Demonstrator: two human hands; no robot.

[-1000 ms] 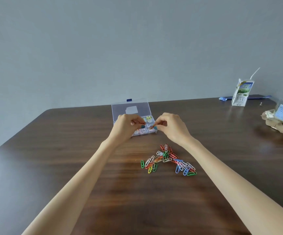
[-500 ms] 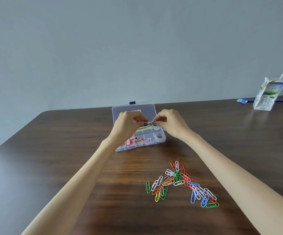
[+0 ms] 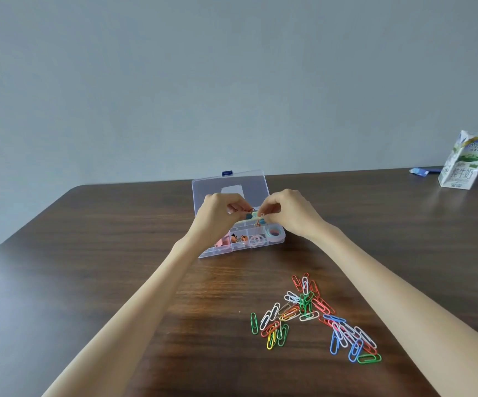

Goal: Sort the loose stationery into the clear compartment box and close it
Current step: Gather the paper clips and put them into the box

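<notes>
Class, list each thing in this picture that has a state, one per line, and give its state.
compartment box: open, lid tilted up, partly filled
paper clips: loose on the table
milk carton: upright, straw in
left hand: pinching a small clip
right hand: pinching a small clip

Plain room, dark table.
Blank grey-blue wall (image 3: pixel 232 75) behind dark wood-grain table (image 3: pixel 89 282); rounded far-left corner, soft sheen.

Clear compartment box (image 3: pixel 260 244) open – colourful paper clips (image 3: pixel 312 319) loose nearby
</notes>
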